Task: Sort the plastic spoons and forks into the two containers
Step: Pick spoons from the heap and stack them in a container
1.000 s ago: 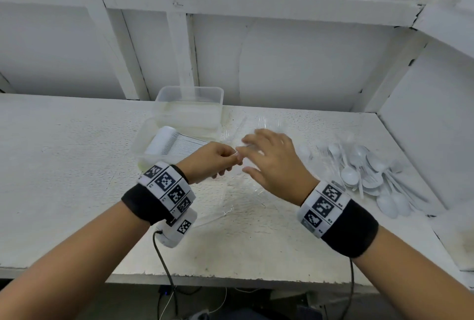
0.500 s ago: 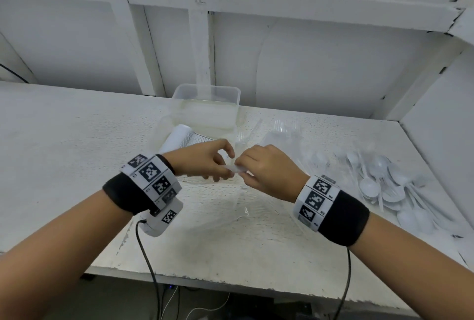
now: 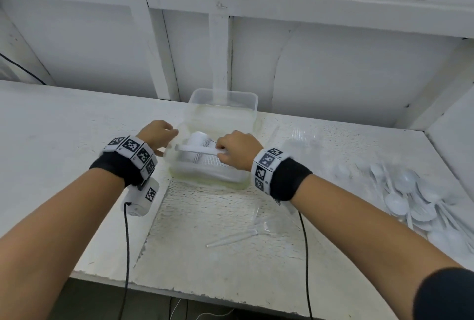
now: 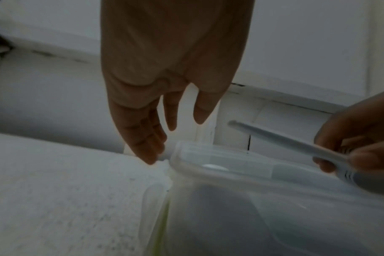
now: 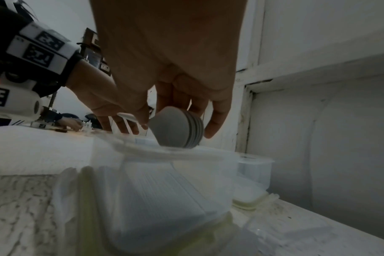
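My right hand (image 3: pixel 236 147) pinches a small nested stack of white plastic spoons (image 3: pixel 197 149) just above the near clear container (image 3: pixel 210 182), handles pointing left. The stack's bowls (image 5: pixel 178 129) show between the fingers in the right wrist view. Inside the container lies a long row of stacked white spoons (image 3: pixel 213 163). My left hand (image 3: pixel 159 132) hangs beside the container's left rim (image 4: pixel 208 152) with straight fingers (image 4: pixel 147 142), holding nothing. The far clear container (image 3: pixel 223 104) stands behind the near one. Loose white spoons (image 3: pixel 410 199) lie in a pile at the right.
Clear plastic forks lie right of the containers (image 3: pixel 302 137) and on the table in front (image 3: pixel 246 232). A clear plastic sheet (image 3: pixel 195 217) covers the table before the near container. White walls close the back and right side.
Both hands moved forward from the spot in front of the containers. The left hand let go and now hangs by the near container's left rim; the right hand carries spoons over it.
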